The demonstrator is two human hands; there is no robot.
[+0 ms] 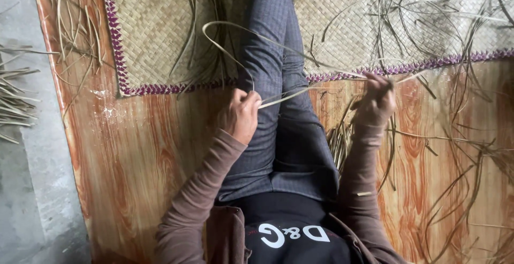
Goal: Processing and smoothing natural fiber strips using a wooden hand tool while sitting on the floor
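**Desk:** What sits at the far left?

**Photographer:** Bare grey concrete with a few dry reed stalks lying on it. Next to it begins a wood-grain floor sheet, orange-brown and glossy.

**Desk:** And on the sheet?

**Photographer:** A woven straw mat with a purple braided border covers the upper part. The person sits with grey-trousered legs stretched across the mat, seen from above.

**Desk:** The hands?

**Photographer:** The left hand, in a brown sleeve, is curled into a loose fist, fingers pressed together around a pale reed strip. That strip loops up from the fist over the mat, arcs back down, and runs across the legs between both hands.

**Desk:** The other side?

**Photographer:** The right hand is raised just over the purple border, fingertips pinching the strip's far end; the exact finger placement is partly blurred.

**Desk:** Anything further right?

**Photographer:** Loose straw strands lie scattered over the sheet and mat, with a small bundle beside the right forearm.
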